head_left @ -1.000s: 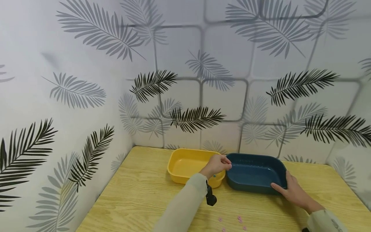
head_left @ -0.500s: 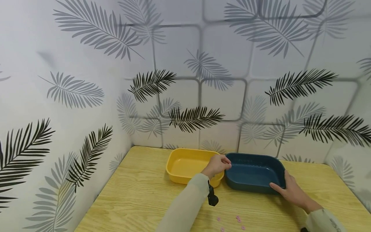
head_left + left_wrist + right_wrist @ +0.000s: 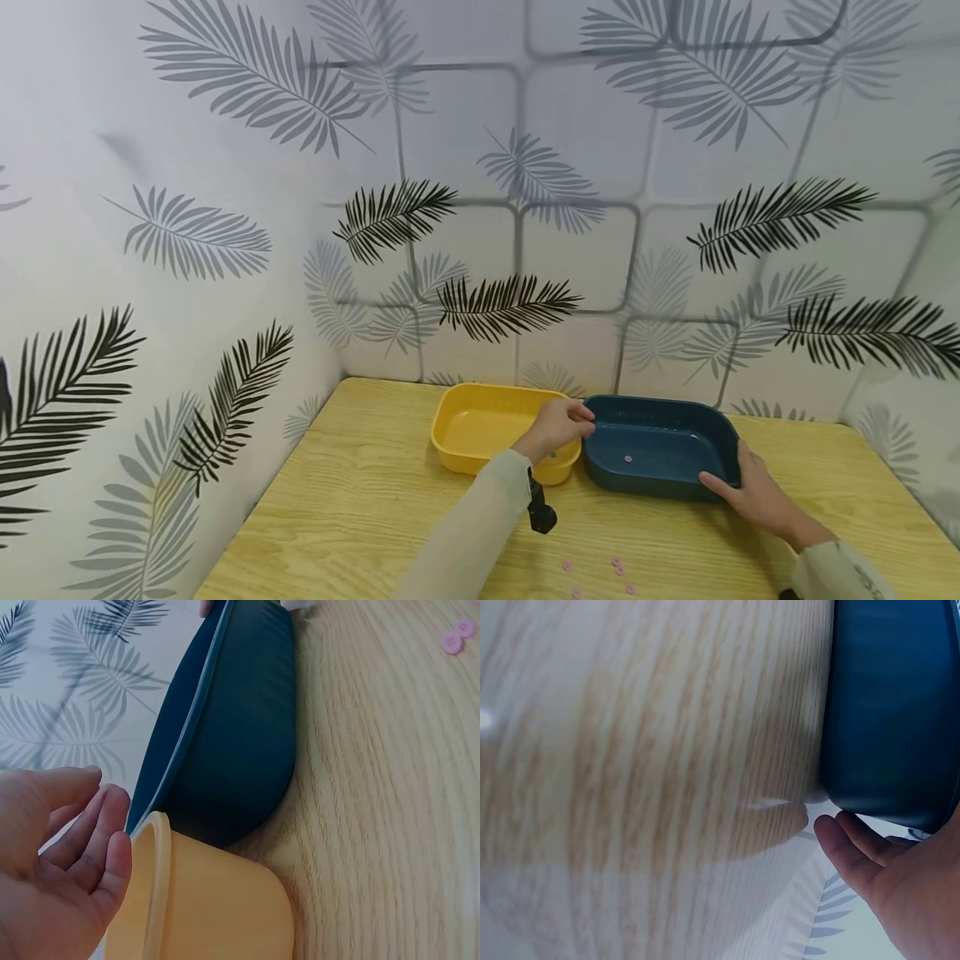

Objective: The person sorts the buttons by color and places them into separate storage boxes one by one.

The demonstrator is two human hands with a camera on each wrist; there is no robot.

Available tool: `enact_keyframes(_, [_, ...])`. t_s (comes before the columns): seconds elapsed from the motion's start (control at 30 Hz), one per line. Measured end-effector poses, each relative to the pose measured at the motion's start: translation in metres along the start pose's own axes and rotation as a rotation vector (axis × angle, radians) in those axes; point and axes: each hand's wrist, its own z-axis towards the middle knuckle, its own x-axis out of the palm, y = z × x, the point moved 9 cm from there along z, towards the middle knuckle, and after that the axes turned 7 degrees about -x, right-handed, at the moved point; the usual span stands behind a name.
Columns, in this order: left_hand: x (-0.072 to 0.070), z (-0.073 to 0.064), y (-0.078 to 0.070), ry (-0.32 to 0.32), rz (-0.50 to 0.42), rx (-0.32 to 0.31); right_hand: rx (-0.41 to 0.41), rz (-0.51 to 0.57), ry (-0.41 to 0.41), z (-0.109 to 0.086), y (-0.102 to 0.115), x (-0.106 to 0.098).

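My left hand [image 3: 557, 427] hovers over the yellow basin's [image 3: 472, 421] right end, beside the blue basin [image 3: 652, 450]. Its fingers are loosely bent with nothing visible between them in the left wrist view. A pink button [image 3: 628, 459] lies on the blue basin's floor. My right hand [image 3: 753, 490] grips that basin's right front corner, thumb at the front and fingers along the right side. Under the left wrist, a small teal button-like piece [image 3: 553, 455] shows inside the yellow basin.
Several pink buttons [image 3: 619, 570] lie on the wood-grain table [image 3: 360, 492] in front of the basins. A leaf-patterned wall [image 3: 480, 250] stands right behind the table, with another wall on the left. The two basins stand side by side.
The pink piece at my left fingertips has been let go, and a pink button now lies in the blue basin. The left hand has shifted slightly left; my right hand stays on the corner.
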Motion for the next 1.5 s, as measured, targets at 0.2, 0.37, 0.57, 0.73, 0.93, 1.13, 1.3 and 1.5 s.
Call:
enact_keyframes(0.2, [0.001, -0.015, -0.008, 0.092, 0.079, 0.083, -0.006, 0.006, -0.001, 0.0, -0.002, 0.0])
enact_keyframes(0.37, [0.008, -0.036, -0.016, 0.213, 0.136, 0.163, -0.005, 0.004, -0.002, 0.001, -0.003, -0.001])
enact_keyframes(0.57, [0.023, -0.064, -0.02, 0.391, 0.168, 0.277, -0.003, -0.012, -0.011, 0.002, -0.002, -0.002])
enact_keyframes(0.73, [0.037, -0.082, -0.011, 0.534, 0.199, 0.306, -0.011, -0.002, -0.015, 0.001, -0.001, -0.003])
enact_keyframes(0.93, [0.046, -0.094, 0.009, 0.609, 0.308, 0.289, -0.008, 0.001, -0.01, 0.001, -0.001, -0.002])
enact_keyframes(1.13, [0.056, -0.101, 0.027, 0.669, 0.481, 0.32, 0.005, -0.001, 0.005, 0.0, -0.002, 0.0])
enact_keyframes(1.3, [0.061, -0.104, 0.043, 0.707, 0.494, 0.27, 0.003, -0.003, 0.006, 0.001, -0.002, 0.0])
enact_keyframes(1.5, [0.064, -0.107, 0.047, 0.659, 0.603, 0.363, 0.001, -0.01, 0.01, 0.001, -0.001, 0.001])
